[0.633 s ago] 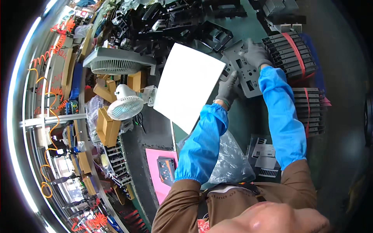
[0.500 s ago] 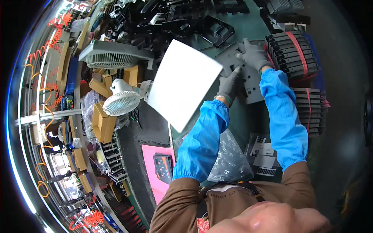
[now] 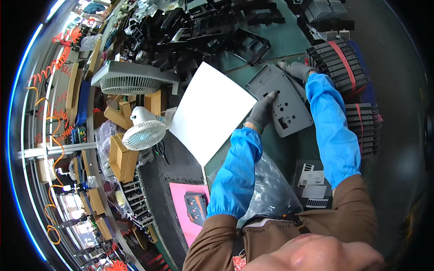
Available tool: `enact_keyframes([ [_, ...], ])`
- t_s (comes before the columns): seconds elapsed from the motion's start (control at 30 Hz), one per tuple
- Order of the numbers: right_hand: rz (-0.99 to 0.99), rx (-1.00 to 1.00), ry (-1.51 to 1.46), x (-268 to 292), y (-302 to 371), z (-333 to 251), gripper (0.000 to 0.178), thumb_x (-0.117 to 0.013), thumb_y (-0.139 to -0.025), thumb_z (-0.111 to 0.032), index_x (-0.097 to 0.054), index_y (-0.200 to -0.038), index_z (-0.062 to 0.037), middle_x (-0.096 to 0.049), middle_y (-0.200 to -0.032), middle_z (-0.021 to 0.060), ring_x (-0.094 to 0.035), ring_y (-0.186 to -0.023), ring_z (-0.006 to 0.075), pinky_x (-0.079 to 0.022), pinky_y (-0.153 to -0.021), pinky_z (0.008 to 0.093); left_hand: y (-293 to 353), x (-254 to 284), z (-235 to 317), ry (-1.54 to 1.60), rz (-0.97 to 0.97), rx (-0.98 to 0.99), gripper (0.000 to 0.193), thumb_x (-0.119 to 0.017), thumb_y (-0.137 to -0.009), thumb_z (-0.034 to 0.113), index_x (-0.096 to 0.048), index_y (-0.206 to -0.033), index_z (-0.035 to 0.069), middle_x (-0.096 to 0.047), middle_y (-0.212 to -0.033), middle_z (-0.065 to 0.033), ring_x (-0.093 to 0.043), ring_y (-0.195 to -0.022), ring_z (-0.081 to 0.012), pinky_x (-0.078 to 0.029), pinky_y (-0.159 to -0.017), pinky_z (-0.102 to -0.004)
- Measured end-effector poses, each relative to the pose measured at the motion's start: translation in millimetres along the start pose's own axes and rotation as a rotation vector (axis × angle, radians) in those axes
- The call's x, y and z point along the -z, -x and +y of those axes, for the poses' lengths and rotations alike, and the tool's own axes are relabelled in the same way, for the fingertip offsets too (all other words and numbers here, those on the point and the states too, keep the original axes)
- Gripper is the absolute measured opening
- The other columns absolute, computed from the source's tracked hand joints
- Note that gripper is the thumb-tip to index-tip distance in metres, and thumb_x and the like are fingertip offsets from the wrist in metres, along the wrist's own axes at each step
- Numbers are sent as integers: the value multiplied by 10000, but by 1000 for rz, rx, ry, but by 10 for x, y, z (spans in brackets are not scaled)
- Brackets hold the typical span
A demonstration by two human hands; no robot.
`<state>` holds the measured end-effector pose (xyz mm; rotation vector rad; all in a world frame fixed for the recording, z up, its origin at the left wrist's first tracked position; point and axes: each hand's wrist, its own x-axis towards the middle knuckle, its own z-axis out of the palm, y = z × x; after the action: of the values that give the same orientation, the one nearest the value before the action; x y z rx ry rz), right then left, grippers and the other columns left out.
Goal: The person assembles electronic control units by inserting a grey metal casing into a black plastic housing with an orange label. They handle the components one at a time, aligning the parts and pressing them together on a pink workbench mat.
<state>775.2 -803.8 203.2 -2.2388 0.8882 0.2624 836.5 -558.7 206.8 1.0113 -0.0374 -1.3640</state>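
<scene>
Both my hands wear dark grey gloves below blue sleeve covers. My left hand (image 3: 262, 111) grips the left edge of a flat grey panel (image 3: 289, 115) with round and rectangular cut-outs, thumb on its top face. The panel lies tilted over the green table (image 3: 271, 151). A second grey plate (image 3: 260, 80) shows partly from under it at the far side. My right hand (image 3: 296, 71) holds the far right edge of the plates, with its fingertips partly hidden. Left of my left hand lies a blank white sheet (image 3: 212, 113).
Black frames (image 3: 248, 45) crowd the far side. Banded stacks of dark parts (image 3: 337, 65) stand on the right. A clear plastic bag (image 3: 275, 192) and labels (image 3: 314, 180) lie near me. Farther left are a small white fan (image 3: 143, 131), a pink sheet (image 3: 181, 212) and cardboard boxes (image 3: 122, 158).
The panel with cut-outs has turned and come nearer to me, and the plate beneath now shows. My left hand has moved nearer with it; my right hand has shifted slightly.
</scene>
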Motion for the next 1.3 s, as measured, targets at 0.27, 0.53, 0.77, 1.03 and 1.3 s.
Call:
enact_keyframes([
  [0.27, -279, -142, -444, -436, 324, 116, 692, -572, -934, -559, -601, -1220, 70, -660, -1120, 199, -613, -964, 267, -486, -800, 409, 522, 359, -411, 80, -26, 102, 363, -672, -897, 401, -566, -1078, 105, -560, -1043, -43, -562, -1005, -197, -474, -932, -378],
  [0.53, -416, -332, -764, -310, 1611, -496, 623, -646, -908, -538, -661, -1110, 52, -703, -963, 154, -665, -809, 252, -517, -660, 403, 1314, 286, -791, 194, -39, 119, 359, -682, -911, 377, -574, -1112, 100, -566, -1049, -51, -576, -1015, -198, -503, -906, -385],
  [0.77, -308, -109, -793, -438, 2634, -626, 432, -525, -1009, -400, -639, -1159, -11, -689, -1021, 93, -635, -855, 145, -513, -742, 318, 2115, 144, -1091, -69, -68, -96, 396, -644, -925, 424, -593, -1120, 83, -567, -990, 5, -533, -963, -120, -463, -831, -287],
  [1.03, -189, 132, -843, -1703, 4024, -965, 436, -474, -1027, -374, -556, -1312, -54, -634, -1152, 85, -605, -1052, 186, -484, -909, 316, 3634, 683, -1642, 13, 13, -85, 543, -614, -932, 438, -573, -1269, 14, -682, -1113, -89, -683, -954, -179, -555, -864, -325],
  [1.3, -881, 149, -1022, -3051, 4973, -1982, 571, -534, -1011, -371, -341, -1465, -84, -597, -1191, 81, -632, -971, 161, -540, -785, 308, 5790, 1296, -1845, 275, 408, -204, 546, -676, -894, 358, -560, -1294, 4, -699, -1100, -115, -701, -902, -188, -574, -821, -341],
])
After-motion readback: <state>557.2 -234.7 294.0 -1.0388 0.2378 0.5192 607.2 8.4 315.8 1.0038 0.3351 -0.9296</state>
